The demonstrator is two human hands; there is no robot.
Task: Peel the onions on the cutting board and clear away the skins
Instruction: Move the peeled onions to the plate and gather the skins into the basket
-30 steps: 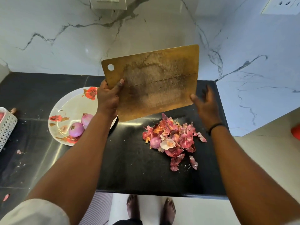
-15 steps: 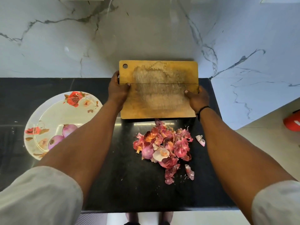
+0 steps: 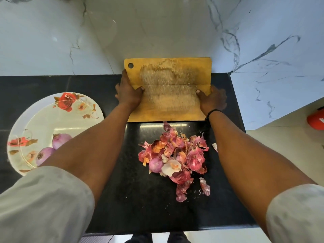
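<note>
Head view: left hand (image 3: pixel 128 92) and right hand (image 3: pixel 213 99) clamped on side edges of board (image 3: pixel 168 90), thumbs on top, far against wall (image 3: pixel 157 27); skins (image 3: pixel 177 158) heaped on counter (image 3: pixel 122 199) near board; two onions (image 3: pixel 52 148) on plate (image 3: pixel 57 113) at left

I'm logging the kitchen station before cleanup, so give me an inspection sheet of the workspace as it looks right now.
Surface: black countertop, flecked with small skin bits.
Job's things: wooden cutting board bare, held tilted toward the wall; onion skins heaped on the counter; two peeled onions on the floral plate.
Clutter: one loose skin beside the heap.
Grippers: left hand and right hand grip the board's side edges.
Cables: nothing seen.
Surroundings: marble wall; red object on the floor.
</note>
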